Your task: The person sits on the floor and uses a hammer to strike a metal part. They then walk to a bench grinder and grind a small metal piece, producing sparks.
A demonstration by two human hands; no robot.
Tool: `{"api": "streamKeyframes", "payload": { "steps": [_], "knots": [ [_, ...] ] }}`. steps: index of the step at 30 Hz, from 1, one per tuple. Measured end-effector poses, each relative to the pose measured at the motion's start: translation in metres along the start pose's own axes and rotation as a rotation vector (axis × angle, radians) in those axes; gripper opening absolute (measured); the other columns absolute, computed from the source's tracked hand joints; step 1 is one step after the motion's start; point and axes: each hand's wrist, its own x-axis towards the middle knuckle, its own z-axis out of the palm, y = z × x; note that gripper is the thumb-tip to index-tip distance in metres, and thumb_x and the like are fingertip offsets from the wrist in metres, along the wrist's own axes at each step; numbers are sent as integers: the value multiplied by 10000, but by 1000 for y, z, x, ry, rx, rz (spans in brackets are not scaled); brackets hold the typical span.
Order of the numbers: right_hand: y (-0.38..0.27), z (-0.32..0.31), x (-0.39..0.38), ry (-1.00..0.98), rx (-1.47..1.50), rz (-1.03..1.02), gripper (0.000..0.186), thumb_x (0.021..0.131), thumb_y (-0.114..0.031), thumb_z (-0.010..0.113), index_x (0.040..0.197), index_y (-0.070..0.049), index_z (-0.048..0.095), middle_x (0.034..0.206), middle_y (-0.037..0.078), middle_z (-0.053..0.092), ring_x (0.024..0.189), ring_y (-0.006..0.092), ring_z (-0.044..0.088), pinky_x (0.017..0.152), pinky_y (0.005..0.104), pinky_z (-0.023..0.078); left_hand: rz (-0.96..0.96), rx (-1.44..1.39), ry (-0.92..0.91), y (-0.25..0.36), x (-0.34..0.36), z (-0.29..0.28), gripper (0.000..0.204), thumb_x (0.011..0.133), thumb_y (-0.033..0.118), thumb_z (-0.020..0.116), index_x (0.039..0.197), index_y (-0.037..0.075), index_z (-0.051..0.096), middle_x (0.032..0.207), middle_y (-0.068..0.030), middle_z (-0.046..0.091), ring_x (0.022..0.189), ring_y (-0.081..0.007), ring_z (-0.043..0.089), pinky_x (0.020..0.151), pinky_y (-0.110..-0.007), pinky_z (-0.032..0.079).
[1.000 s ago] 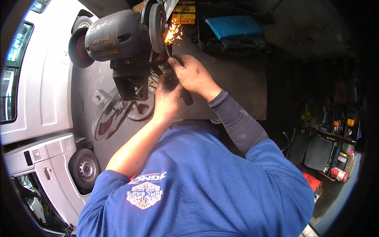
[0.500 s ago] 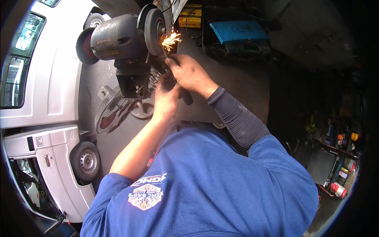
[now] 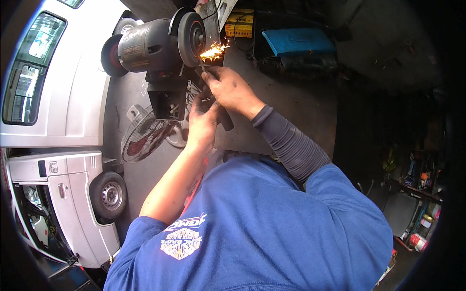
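A bench grinder stands ahead of me, its grey grinding wheel on the right end. Orange sparks fly off to the right where the tip of a thin metal piece meets the wheel's lower edge. My right hand is closed, pinching that piece just below the wheel. Lower and to the left, my left hand has its fingers curled close under the right hand; what they grip is mostly hidden. A dark rounded bar-like shape shows beside the left hand.
Below the grinder, a caged floor fan stands near its black stand. White vehicles line the left, one showing a wheel. A yellow box and a blue panel lie beyond; a cluttered shelf is far right.
The view has shifted slightly, so the grinder and vehicles sit a little farther right. Both hands keep nearly the same pose, and the sparks now spread more sideways.
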Motion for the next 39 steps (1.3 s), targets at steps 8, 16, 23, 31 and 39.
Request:
{"api": "streamKeyframes", "payload": {
  "steps": [8, 16, 23, 31, 39],
  "knots": [
    [-4, -2, 0, 19, 16, -26, 365, 1077, -278, 578, 1227, 18, 729, 984, 191, 793, 914, 300, 766, 863, 401, 562, -7, -16, -13, 0, 2, 0, 567, 1035, 186, 739, 1515, 63, 463, 1332, -102, 635, 1172, -190, 653, 952, -356, 578],
    [-4, 0, 0, 34, 41, -26, 368, 1044, -304, 575, 1098, 17, 746, 1072, 299, 732, 1048, 493, 688, 914, 518, 538, -15, -13, -27, -1, 1, -3, 545, 1054, 182, 710, 1515, 51, 450, 1305, -121, 630, 1172, -215, 651, 958, -387, 569],
    [1, 1, 2, 44, 55, -86, 383, 1048, -314, 572, 1086, 25, 746, 1051, 301, 735, 1036, 493, 694, 915, 525, 538, 0, 10, -18, -2, 1, -3, 527, 1065, 181, 700, 1515, 62, 452, 1293, -128, 630, 1167, -218, 653, 955, -390, 564],
    [5, 3, 3, 38, 78, -81, 381, 1044, -312, 578, 1072, 33, 737, 1058, 304, 732, 1054, 501, 684, 915, 538, 532, 17, -3, 2, 0, -2, 3, 360, 1085, 123, 622, 1411, 86, 475, 1173, -85, 664, 981, -163, 691, 813, -338, 580],
    [7, 1, 3, 21, 46, -108, 370, 1052, -301, 574, 1094, 33, 728, 1072, 304, 729, 1067, 506, 679, 910, 546, 532, 2, -2, 10, 4, -3, 6, 337, 1081, 118, 622, 1390, 106, 487, 1168, -67, 665, 998, -153, 685, 828, -333, 581]
  ]
}}
